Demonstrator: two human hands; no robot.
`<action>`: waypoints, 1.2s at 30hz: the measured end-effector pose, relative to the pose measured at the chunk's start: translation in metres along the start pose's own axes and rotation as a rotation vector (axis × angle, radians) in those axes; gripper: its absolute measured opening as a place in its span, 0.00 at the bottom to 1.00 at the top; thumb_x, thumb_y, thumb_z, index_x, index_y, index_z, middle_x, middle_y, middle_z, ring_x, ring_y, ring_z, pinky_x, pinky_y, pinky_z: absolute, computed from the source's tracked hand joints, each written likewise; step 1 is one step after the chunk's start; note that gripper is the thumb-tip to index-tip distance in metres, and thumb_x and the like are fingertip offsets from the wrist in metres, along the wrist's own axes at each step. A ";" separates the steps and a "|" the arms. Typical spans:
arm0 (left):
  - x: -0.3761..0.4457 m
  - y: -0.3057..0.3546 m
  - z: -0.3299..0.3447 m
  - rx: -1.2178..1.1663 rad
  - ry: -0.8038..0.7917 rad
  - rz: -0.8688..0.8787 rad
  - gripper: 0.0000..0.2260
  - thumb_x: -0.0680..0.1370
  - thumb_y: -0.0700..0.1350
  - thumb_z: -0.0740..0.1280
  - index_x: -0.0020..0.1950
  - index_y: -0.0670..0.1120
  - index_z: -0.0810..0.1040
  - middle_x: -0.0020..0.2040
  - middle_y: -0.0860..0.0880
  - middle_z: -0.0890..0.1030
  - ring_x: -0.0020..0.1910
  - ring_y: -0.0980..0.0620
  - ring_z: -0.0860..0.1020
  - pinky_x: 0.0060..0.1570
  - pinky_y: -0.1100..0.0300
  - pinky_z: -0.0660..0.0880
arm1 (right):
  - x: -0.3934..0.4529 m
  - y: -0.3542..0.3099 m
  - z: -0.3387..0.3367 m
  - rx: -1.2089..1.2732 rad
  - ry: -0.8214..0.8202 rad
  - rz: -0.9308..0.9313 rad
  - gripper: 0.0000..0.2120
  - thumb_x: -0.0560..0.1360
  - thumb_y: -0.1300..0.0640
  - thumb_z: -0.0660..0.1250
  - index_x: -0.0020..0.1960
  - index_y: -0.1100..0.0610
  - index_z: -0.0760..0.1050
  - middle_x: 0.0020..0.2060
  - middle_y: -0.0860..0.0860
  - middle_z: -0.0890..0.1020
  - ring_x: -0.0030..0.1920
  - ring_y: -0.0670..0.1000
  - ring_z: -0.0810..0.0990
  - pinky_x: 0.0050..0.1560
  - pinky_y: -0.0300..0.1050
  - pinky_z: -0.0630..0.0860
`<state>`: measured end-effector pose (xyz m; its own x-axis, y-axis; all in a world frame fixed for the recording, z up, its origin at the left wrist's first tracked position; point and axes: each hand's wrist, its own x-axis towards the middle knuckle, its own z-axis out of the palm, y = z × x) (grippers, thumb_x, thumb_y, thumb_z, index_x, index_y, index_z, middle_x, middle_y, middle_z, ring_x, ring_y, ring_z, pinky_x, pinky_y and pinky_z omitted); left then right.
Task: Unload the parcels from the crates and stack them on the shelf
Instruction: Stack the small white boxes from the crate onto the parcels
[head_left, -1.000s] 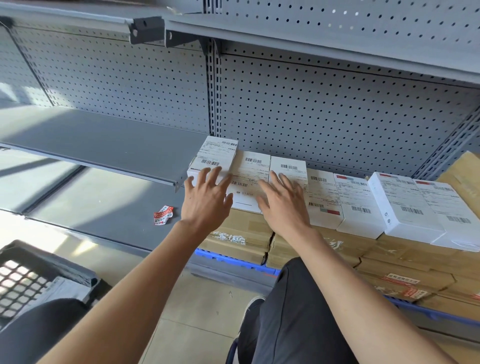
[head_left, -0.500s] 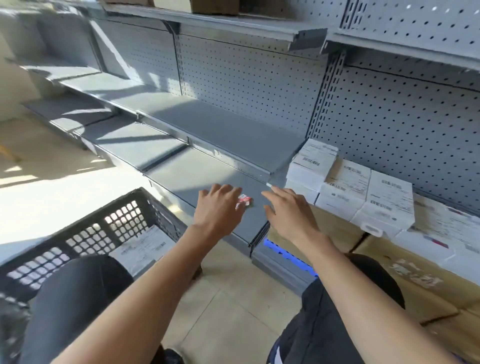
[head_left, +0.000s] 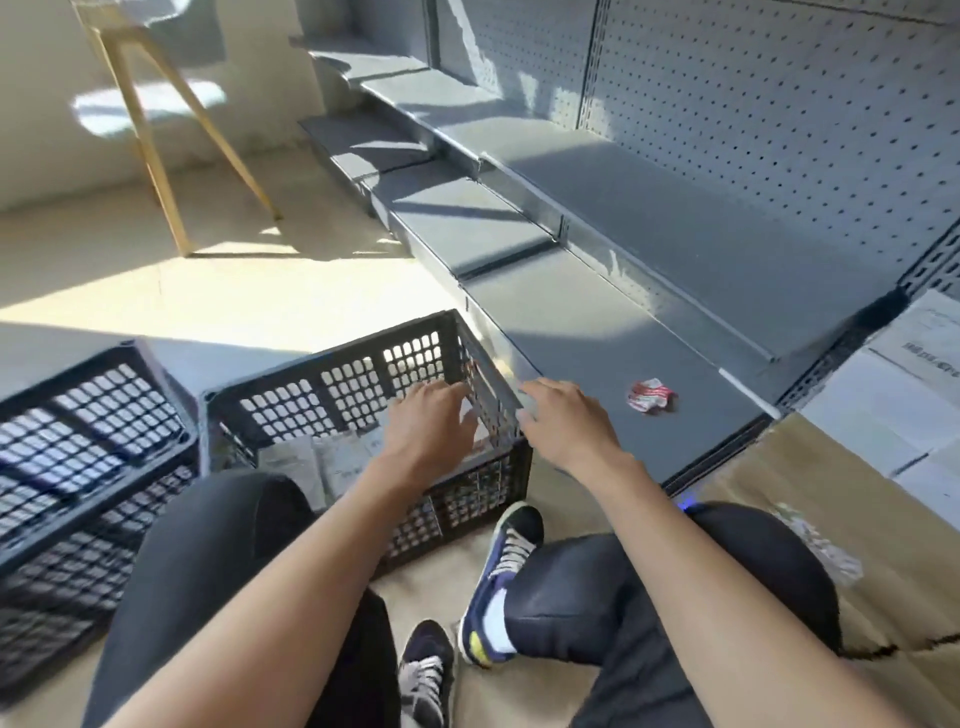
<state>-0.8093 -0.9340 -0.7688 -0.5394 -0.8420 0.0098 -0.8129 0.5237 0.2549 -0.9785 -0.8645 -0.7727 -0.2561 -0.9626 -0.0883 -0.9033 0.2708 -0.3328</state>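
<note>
Parcels (head_left: 317, 462) flat in black crate (head_left: 332, 384); both hands above, fingers (head_left: 441, 395) spread, gripping nothing.

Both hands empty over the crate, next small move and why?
Probably lower the left hand into the black crate and grip one grey parcel. Both hands are open and empty, the right hand above the crate's near corner, and parcels remain inside.

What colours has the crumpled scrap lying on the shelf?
Red and white, in the head view: crumpled scrap on the grey shelf.
</note>
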 end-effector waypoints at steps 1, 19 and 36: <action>0.003 -0.008 0.003 -0.003 -0.009 -0.041 0.18 0.83 0.55 0.61 0.72 0.53 0.74 0.66 0.50 0.80 0.62 0.48 0.79 0.60 0.44 0.78 | 0.008 -0.004 0.006 0.014 -0.017 -0.009 0.20 0.82 0.50 0.59 0.74 0.50 0.70 0.71 0.49 0.74 0.69 0.56 0.71 0.64 0.52 0.71; 0.046 -0.179 0.127 -0.194 -0.288 -0.529 0.20 0.80 0.52 0.63 0.71 0.50 0.77 0.67 0.48 0.80 0.64 0.45 0.78 0.63 0.40 0.75 | 0.140 -0.039 0.159 0.003 -0.417 -0.016 0.26 0.83 0.51 0.60 0.79 0.49 0.59 0.77 0.49 0.64 0.75 0.56 0.63 0.71 0.57 0.66; 0.131 -0.213 0.264 -0.099 -0.518 -0.211 0.25 0.83 0.53 0.60 0.80 0.53 0.61 0.84 0.47 0.49 0.82 0.44 0.47 0.76 0.38 0.56 | 0.255 -0.008 0.294 -0.195 -0.666 0.072 0.33 0.82 0.56 0.59 0.81 0.44 0.47 0.81 0.52 0.41 0.80 0.59 0.44 0.75 0.63 0.56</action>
<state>-0.7646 -1.1219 -1.0768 -0.4249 -0.7406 -0.5205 -0.9038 0.3153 0.2892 -0.9354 -1.1141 -1.0685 -0.1085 -0.7241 -0.6812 -0.9532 0.2703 -0.1355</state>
